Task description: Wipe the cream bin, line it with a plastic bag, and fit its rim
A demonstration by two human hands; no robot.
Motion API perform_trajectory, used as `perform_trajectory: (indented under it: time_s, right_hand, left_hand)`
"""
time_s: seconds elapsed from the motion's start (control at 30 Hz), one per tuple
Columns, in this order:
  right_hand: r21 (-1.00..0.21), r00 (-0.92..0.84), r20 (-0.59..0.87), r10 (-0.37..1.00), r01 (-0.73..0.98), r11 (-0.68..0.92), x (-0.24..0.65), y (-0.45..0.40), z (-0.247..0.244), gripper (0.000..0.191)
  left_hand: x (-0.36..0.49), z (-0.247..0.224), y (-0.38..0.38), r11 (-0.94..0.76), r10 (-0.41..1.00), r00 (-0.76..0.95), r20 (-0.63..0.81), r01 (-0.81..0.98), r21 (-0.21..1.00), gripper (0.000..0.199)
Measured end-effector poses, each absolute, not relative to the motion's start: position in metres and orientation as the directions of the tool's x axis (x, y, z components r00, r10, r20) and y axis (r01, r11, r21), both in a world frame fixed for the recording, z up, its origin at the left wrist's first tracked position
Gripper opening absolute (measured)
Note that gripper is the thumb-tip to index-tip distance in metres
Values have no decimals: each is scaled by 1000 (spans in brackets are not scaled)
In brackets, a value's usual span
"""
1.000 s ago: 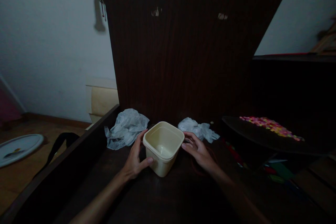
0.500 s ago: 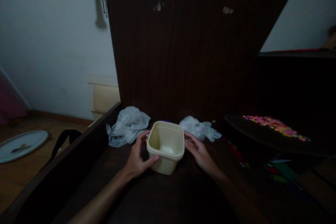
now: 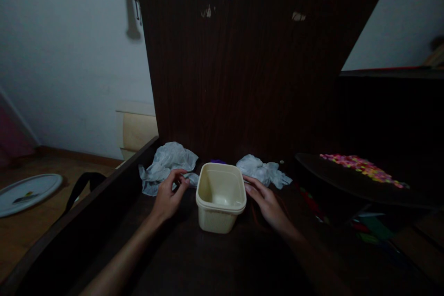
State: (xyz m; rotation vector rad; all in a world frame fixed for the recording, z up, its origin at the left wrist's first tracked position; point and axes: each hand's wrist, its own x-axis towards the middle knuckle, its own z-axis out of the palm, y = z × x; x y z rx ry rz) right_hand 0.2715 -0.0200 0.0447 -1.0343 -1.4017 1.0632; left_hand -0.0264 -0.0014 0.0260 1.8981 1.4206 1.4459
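A cream plastic tub (image 3: 221, 217) without a lid stands upright on the dark wooden surface; its inside looks bare. Just left of it, apart from its wall, is my left hand (image 3: 169, 196), fingers curved and parted with nothing between them. My right hand (image 3: 265, 201) lies along the tub's right side, its fingertips at the rim and the fingers stretched out, not wrapped round it. A crumpled whitish plastic bag (image 3: 169, 159) lies behind my left hand. Behind my right hand sits a second whitish plastic bag (image 3: 258, 169), bunched up. A bit of something purple (image 3: 218, 161) shows behind the tub.
A tall dark wooden panel (image 3: 236, 74) rises at the back, and a raised side board (image 3: 93, 203) runs along the left. To the right, a dark rounded shelf (image 3: 333, 180) carries small colourful pieces (image 3: 364, 171). A white oval tray (image 3: 45, 185) is at far left.
My left hand has let go of the tub and moved left, away from it. The tub sits slightly lower in view. My right hand has stayed beside it.
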Motion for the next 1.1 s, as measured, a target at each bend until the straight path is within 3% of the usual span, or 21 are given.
perform_trajectory:
  time_s: [0.1, 0.2, 0.77, 1.1]
  right_hand:
    - [-975, -76, 216, 973, 32, 219, 276, -20, 47, 56]
    - [-977, -80, 208, 975, 25, 210, 278, -20, 48, 55]
    - [-968, -58, 250, 967, 8, 250, 278, -25, 53, 48]
    - [-966, -66, 252, 966, 41, 255, 277, -25, 53, 47]
  left_hand:
    - [-47, 23, 16, -340, 852, -25, 523, 734, 589, 31]
    - [-61, 15, 28, -304, 874, 32, 485, 814, 495, 34]
    - [-71, 1, 32, -216, 943, 72, 324, 873, 436, 41]
    - [-77, 2, 29, -263, 906, 52, 420, 846, 463, 88]
